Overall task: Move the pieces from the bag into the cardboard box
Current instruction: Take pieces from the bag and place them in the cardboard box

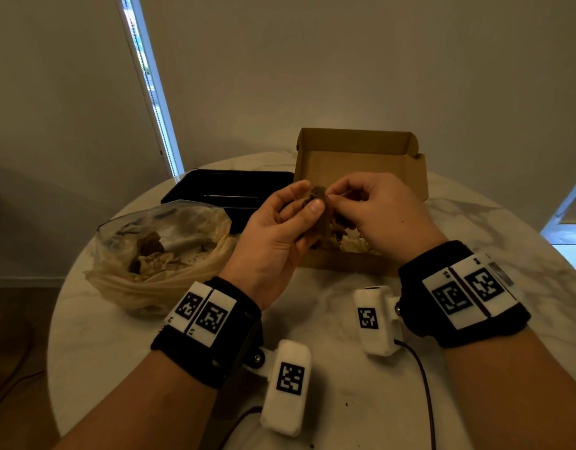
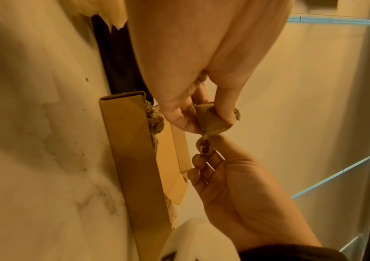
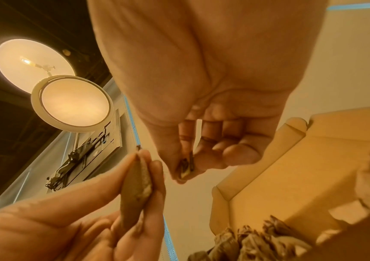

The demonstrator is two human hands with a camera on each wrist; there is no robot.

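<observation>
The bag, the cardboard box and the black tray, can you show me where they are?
bag (image 1: 183,219): head view, its clear upper side.
cardboard box (image 1: 355,147): head view, raised lid.
black tray (image 1: 228,186): head view, inside.

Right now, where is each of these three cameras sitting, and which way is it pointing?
Head: worn on the head, looking down at the table, cardboard box and bag; both forearms, left hand, right hand show.
Left wrist: along the left hand toward the box wall; the right hand enters below.
Right wrist: looks upward past the right hand at a ceiling lamp.
All share both hands pinching brown pieces.
</observation>
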